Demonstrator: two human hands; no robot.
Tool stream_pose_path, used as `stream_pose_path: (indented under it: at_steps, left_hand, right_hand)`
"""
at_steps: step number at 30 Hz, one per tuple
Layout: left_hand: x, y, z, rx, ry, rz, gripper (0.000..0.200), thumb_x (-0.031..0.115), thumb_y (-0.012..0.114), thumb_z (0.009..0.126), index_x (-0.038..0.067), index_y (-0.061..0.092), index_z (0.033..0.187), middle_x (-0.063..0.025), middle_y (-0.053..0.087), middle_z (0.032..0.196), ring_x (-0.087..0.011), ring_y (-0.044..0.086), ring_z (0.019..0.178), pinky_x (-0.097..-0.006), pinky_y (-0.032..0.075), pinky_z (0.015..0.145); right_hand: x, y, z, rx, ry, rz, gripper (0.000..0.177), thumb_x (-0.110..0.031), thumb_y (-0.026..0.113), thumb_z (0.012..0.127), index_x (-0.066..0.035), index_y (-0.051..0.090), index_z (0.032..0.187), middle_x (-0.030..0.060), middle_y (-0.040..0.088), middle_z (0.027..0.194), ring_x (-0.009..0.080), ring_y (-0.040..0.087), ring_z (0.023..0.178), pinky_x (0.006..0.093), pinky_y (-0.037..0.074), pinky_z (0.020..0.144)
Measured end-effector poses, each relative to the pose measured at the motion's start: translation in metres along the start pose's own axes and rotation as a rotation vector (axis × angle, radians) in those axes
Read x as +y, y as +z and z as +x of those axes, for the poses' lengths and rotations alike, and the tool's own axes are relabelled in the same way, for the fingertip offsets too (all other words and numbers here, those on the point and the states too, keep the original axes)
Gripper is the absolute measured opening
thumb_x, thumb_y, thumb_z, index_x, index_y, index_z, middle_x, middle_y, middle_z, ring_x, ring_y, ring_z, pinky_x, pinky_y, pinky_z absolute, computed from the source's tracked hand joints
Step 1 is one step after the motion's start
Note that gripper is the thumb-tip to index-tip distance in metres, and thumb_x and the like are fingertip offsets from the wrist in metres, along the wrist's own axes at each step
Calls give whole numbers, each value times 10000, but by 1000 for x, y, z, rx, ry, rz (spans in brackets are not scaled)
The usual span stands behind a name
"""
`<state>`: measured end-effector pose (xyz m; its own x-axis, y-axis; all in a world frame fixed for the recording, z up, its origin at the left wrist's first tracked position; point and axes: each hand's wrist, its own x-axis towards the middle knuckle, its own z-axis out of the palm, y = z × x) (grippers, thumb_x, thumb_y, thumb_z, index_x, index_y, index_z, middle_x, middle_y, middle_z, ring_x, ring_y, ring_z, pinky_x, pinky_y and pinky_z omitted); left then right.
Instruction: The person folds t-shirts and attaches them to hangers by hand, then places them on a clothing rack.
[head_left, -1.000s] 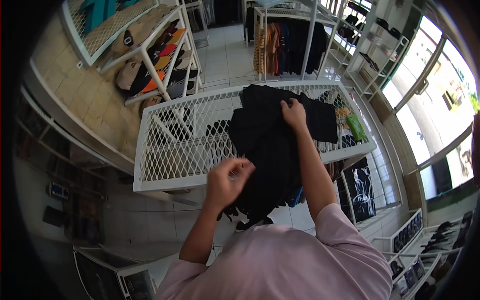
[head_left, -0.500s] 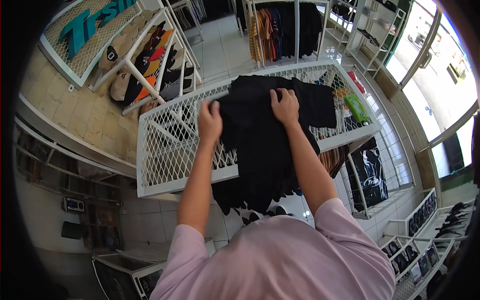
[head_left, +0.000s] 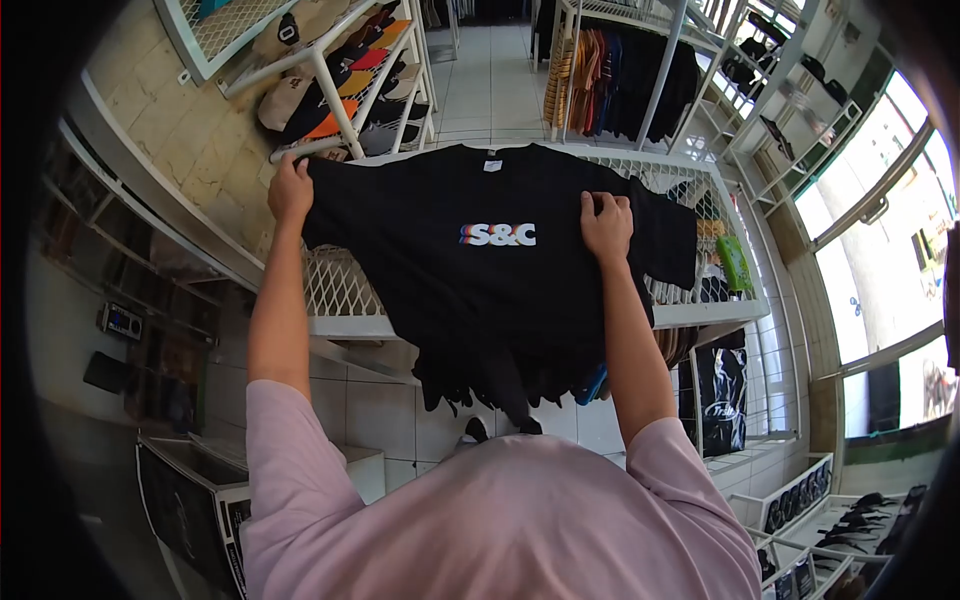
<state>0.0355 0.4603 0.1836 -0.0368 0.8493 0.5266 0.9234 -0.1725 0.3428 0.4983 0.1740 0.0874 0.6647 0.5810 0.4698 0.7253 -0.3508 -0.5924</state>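
Observation:
A black T-shirt [head_left: 450,275] lies spread, front up, over a white mesh-topped table [head_left: 345,290], its lower part hanging over the near edge. On its chest is a white "S&C" print with coloured edges, and a pale label shows inside the neck. My left hand [head_left: 291,190] pinches the end of the left-side sleeve, stretched past the table's left part. Near the right-side shoulder, my right hand [head_left: 607,228] has its fingers curled onto the black cloth. The fingertips of that hand are partly hidden.
A green pack [head_left: 733,263] lies on the table's right end. Beyond stand a rack of caps [head_left: 350,85] and a rail of hanging shirts [head_left: 620,85]. Dark garments hang beneath the table's near edge. A glass door [head_left: 890,210] is at the right.
The T-shirt has gone from bunched to spread out, uncovering its print and neck label. My left hand has moved far left with the sleeve. My right hand stays on the cloth; the view has shifted.

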Motion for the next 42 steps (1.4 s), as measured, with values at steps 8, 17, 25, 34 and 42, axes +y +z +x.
stream_pose_path:
  at_steps: [8, 17, 25, 34, 42]
  left_hand:
    - [26, -43, -138, 134, 308, -108, 378, 396, 755, 973, 97, 657, 1181, -183, 677, 1182, -391, 653, 1134, -489, 538, 903]
    - [67, -131, -322, -412, -222, -338, 511, 488, 746, 990, 37, 646, 774, -104, 683, 667, -254, 700, 624, -429, 511, 604]
    - [17, -74, -333, -237, -565, -977, 450, 440, 674, 1039, -5, 736, 1040, -76, 737, 990, -163, 687, 935, -336, 511, 892]
    - [15, -121, -297, -677, -634, -1162, 487, 354, 672, 1060, -61, 688, 1314, -143, 731, 1265, -202, 692, 1152, -336, 497, 1050]
    - [23, -100, -245, -901, -799, -1904, 426, 170, 712, 1028, -11, 613, 1401, -105, 695, 1363, -265, 691, 1224, -415, 552, 1087]
  right_hand:
    - [-7, -53, -20, -150, -48, 238, 392, -341, 750, 965, -21, 749, 1190, 211, 737, 1136, 369, 722, 1074, 455, 569, 919]
    - [8, -152, -158, 146, 3, -328, 299, -347, 757, 957, -80, 777, 1090, 128, 697, 1074, 364, 639, 1065, 496, 476, 973]
    - [26, -154, -140, 90, 116, -54, 219, -247, 679, 1039, -29, 674, 1021, 151, 723, 879, 365, 684, 865, 467, 525, 829]
    - [-2, -173, -120, -180, 385, 172, 403, -296, 766, 986, -11, 700, 1264, 73, 691, 786, 157, 641, 700, 332, 509, 692]
    - [18, -143, -77, -92, 322, 958, 408, -45, 657, 1046, -25, 623, 1452, 51, 718, 1147, 87, 641, 992, 244, 509, 915]
